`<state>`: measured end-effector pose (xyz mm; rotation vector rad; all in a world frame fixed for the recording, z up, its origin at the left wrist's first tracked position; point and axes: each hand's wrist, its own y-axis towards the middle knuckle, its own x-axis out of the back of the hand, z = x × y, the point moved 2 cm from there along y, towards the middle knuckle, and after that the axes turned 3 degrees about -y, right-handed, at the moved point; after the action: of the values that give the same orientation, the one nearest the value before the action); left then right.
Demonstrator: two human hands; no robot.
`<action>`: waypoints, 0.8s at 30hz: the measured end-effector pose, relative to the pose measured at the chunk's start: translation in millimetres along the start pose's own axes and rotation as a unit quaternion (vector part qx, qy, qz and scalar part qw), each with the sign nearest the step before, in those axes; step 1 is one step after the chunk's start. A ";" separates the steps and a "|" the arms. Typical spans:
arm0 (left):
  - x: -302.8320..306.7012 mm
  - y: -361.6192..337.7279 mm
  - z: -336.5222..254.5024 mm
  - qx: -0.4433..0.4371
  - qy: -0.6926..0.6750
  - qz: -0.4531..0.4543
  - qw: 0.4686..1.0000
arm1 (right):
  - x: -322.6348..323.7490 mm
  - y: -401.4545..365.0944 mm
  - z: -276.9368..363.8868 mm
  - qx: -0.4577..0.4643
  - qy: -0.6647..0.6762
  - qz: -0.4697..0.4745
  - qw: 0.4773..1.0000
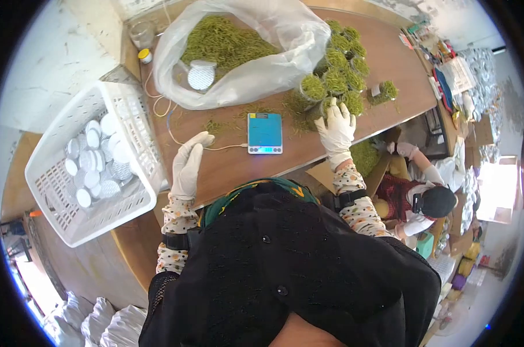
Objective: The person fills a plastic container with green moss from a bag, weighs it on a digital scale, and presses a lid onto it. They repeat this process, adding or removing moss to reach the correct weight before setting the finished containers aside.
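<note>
My left hand, in a white glove, rests flat on the wooden table near its front edge, fingers apart and holding nothing. My gloved right hand lies over a clear jar filled with green leaves, at the near end of a cluster of filled jars. A small blue digital scale sits between my hands with nothing on its platform. Behind it a large clear plastic bag lies open, full of green leaves, with a silver lid inside.
A white plastic basket holding several silver lids stands at the left. Loose leaves lie scattered near the scale. A cable runs across the table. A seated person works beside cardboard boxes at the right. White sacks lie below left.
</note>
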<state>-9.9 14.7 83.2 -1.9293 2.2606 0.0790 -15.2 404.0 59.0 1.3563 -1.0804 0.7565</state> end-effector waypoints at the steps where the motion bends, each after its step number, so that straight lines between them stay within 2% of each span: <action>1: 1.4 -0.8 4.0 -0.005 -0.006 0.000 1.000 | -0.2 1.8 -0.6 0.001 -0.008 0.004 1.000; 4: 6.1 -4.3 7.6 -0.006 -0.009 0.001 1.000 | -7.8 3.6 -3.9 0.012 0.030 -0.023 0.999; 7: 10.7 -5.3 14.1 -0.002 -0.017 0.003 1.000 | -18.5 7.7 -7.4 0.013 0.137 -0.033 0.990; 10: 11.9 -5.3 21.1 0.009 -0.030 0.014 0.999 | -28.3 11.4 -10.6 0.004 0.166 0.020 0.986; 11: 11.2 -3.4 23.7 0.016 -0.042 0.019 0.999 | -33.3 12.1 -11.8 0.012 0.142 0.000 0.990; 15: 8.0 1.3 33.1 0.022 -0.080 0.034 0.996 | -39.8 8.5 -8.8 -0.051 0.178 -0.043 0.982; 21: 5.4 -4.6 23.5 0.028 -0.062 0.023 0.997 | -11.0 -5.3 -14.3 -0.010 0.215 -0.100 0.971; 24: 11.7 -9.9 32.8 0.032 -0.050 0.015 0.998 | 22.1 -2.9 -14.0 0.004 0.313 -0.088 0.946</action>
<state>1.1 6.6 49.7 -1.8181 2.2002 0.1046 -2.3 413.9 79.6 1.0856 -0.4466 0.9685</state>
